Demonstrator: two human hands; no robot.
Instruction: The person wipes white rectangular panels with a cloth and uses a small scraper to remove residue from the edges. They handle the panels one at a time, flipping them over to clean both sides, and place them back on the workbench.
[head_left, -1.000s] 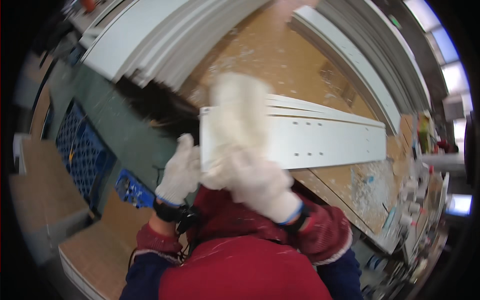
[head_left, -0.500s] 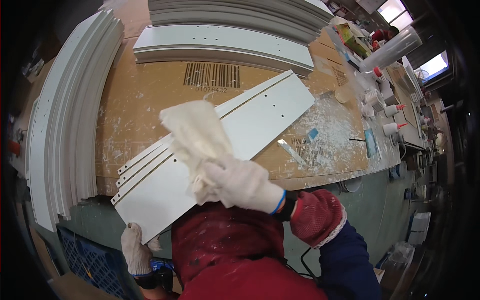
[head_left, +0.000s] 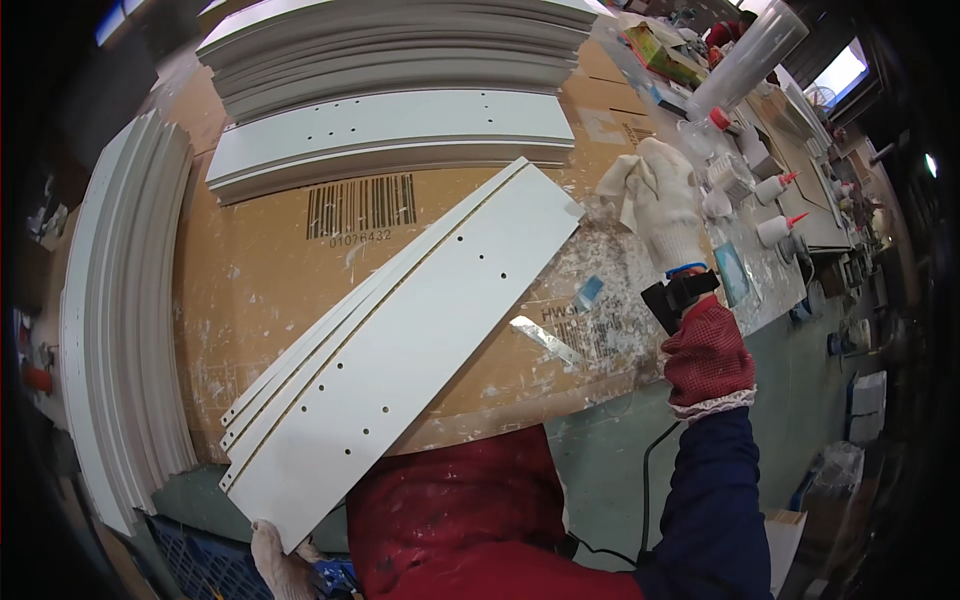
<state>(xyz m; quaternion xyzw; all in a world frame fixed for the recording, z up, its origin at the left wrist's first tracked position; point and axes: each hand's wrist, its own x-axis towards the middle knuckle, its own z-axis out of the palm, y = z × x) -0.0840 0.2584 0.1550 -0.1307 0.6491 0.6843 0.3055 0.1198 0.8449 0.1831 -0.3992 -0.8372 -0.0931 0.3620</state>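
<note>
White gloved, my left hand (head_left: 280,562) grips the near left corner of a white board (head_left: 400,330) with drilled holes and a groove along one edge. The board lies slantwise on top of a few more like it, fanned out beneath. Over on the right, my right hand (head_left: 672,215), also in a white glove, is closed on a pale cloth (head_left: 622,183). It is over the cardboard's right part, beside some white bottles, apart from the board. A blue scrap (head_left: 588,292) and a thin clear strip (head_left: 546,341) lie between the board and my right arm.
Cardboard (head_left: 270,270) covers the table. A tall pile of white boards (head_left: 400,65) stands at the back, with another row (head_left: 110,300) at the left. Red-tipped bottles (head_left: 775,229), a clear plastic roll (head_left: 745,60) and a blue piece (head_left: 731,273) line the right side.
My right hand has carried the cloth off the board, toward the right and farther back. My left hand still holds the board's corner. The view has shifted somewhat.
</note>
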